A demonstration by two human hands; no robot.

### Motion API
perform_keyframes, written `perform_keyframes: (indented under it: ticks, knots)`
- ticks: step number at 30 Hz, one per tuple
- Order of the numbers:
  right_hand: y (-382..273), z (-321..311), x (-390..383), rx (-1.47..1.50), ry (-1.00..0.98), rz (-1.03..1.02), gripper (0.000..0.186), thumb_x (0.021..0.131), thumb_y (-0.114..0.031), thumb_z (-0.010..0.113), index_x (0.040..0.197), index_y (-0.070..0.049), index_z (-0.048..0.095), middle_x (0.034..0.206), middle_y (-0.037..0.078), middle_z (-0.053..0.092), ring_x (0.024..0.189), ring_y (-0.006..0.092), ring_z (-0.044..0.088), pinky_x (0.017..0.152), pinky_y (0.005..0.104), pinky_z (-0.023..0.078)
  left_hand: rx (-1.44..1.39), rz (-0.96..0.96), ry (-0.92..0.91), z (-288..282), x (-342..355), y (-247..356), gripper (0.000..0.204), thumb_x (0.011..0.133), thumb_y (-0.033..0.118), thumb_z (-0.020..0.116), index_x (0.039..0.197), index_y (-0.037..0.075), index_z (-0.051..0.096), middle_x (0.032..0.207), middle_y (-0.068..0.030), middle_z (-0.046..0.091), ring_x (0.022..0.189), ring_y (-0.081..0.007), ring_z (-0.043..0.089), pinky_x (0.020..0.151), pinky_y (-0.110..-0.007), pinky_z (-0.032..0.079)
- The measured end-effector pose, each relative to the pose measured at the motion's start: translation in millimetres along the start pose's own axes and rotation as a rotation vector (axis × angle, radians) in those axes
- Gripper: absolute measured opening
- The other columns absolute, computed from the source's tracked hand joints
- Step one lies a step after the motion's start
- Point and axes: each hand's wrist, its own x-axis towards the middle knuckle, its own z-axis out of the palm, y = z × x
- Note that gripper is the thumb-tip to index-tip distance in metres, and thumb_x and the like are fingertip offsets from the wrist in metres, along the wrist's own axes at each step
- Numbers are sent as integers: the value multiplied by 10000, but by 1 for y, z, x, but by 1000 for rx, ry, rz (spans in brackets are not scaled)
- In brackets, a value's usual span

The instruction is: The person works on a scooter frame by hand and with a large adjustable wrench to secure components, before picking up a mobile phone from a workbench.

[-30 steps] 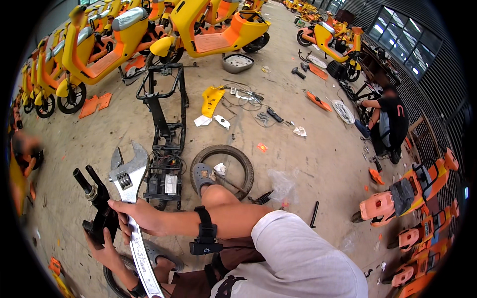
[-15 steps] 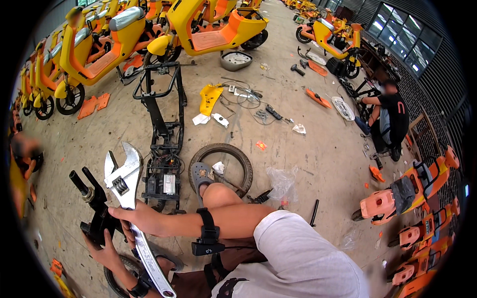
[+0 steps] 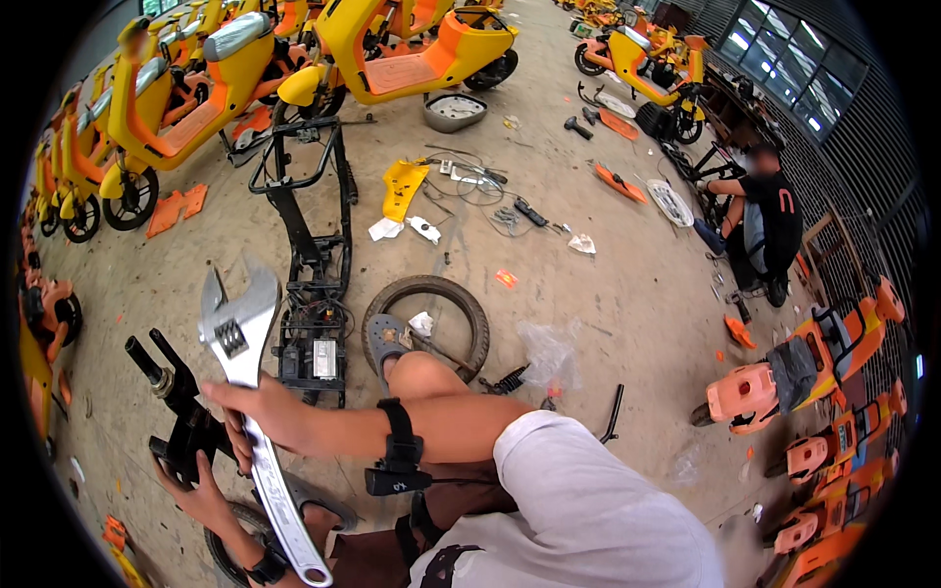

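My right hand is closed round the handle of a large silver adjustable wrench. The wrench's jaws point up and away from me, its handle end reaching down toward my lap. Left of it stands a black fork assembly with two upright tubes and a metal threaded collar. My left hand grips the fork's lower part, fingers partly hidden behind it. The wrench jaws are beside the fork, apart from the collar. Below my left hand, part of a wheel shows.
Ahead lies a stripped black scooter frame, with a loose tire beside it. Cables, a yellow panel and a plastic bag litter the floor. Yellow scooters line the back. A person crouches at right.
The view has shifted slightly, moving the background left and up. The wrench head has tipped a little to the left in the picture. Both hands keep their holds.
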Motion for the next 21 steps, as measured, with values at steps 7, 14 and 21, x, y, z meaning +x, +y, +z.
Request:
perform_keyframes:
  ticks: [7,14,21]
  knots:
    - [-121,12,-39,-24,61,-469,407,917,-350,511,641,-58,444,455,102,454,393,267,539,421,413,476,-69,23,-79,-25,19,-18,679,799,60,701,1381,15,353,1306,-204,458,1104,-260,519,915,-330,456]
    - [-258,-79,-187,-524,441,-873,370,907,-337,521,656,-94,402,483,24,323,461,202,462,582,413,472,44,-14,-322,-83,5,52,546,901,242,589,1371,41,397,1343,-164,464,1229,-226,437,1040,-348,312]
    - [-206,-240,-311,-875,1222,-619,399,863,-294,626,593,-52,462,479,26,437,373,143,440,397,322,394,129,-77,-424,-149,34,56,470,921,252,570,1309,3,479,1278,-127,536,1193,-207,498,993,-316,373]
